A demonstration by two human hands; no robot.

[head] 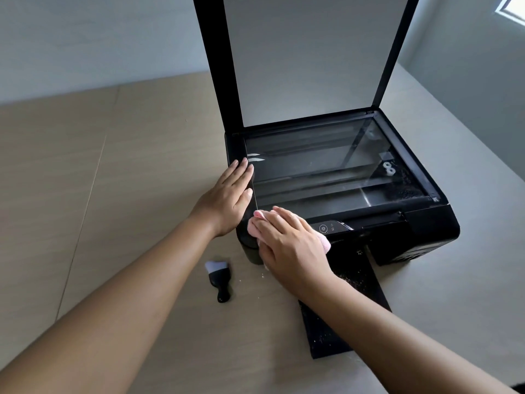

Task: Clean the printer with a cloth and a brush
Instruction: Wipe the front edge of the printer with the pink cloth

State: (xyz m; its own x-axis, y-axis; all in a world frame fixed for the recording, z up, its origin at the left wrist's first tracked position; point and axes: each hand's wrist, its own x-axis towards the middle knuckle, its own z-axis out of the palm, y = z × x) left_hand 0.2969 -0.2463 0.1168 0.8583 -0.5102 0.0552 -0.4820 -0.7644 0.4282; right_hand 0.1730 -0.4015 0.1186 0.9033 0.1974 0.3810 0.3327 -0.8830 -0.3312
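A black printer (426, 231) stands on the table with its scanner lid (306, 58) raised upright and the glass (326, 166) exposed. My left hand (227, 194) lies flat on the printer's left edge, fingers together, holding nothing. My right hand (287, 245) presses a pink cloth (324, 241) onto the front left corner of the printer, next to the control panel (329, 226). A small black brush (220, 277) with pale bristles lies on the table left of my right hand, touched by neither hand.
The printer's black output tray (326, 331) sticks out toward me, speckled with crumbs and partly hidden under my right forearm. The beige table (113, 194) stretches left and near. Grey walls stand behind, with a window (514, 9) at the top right.
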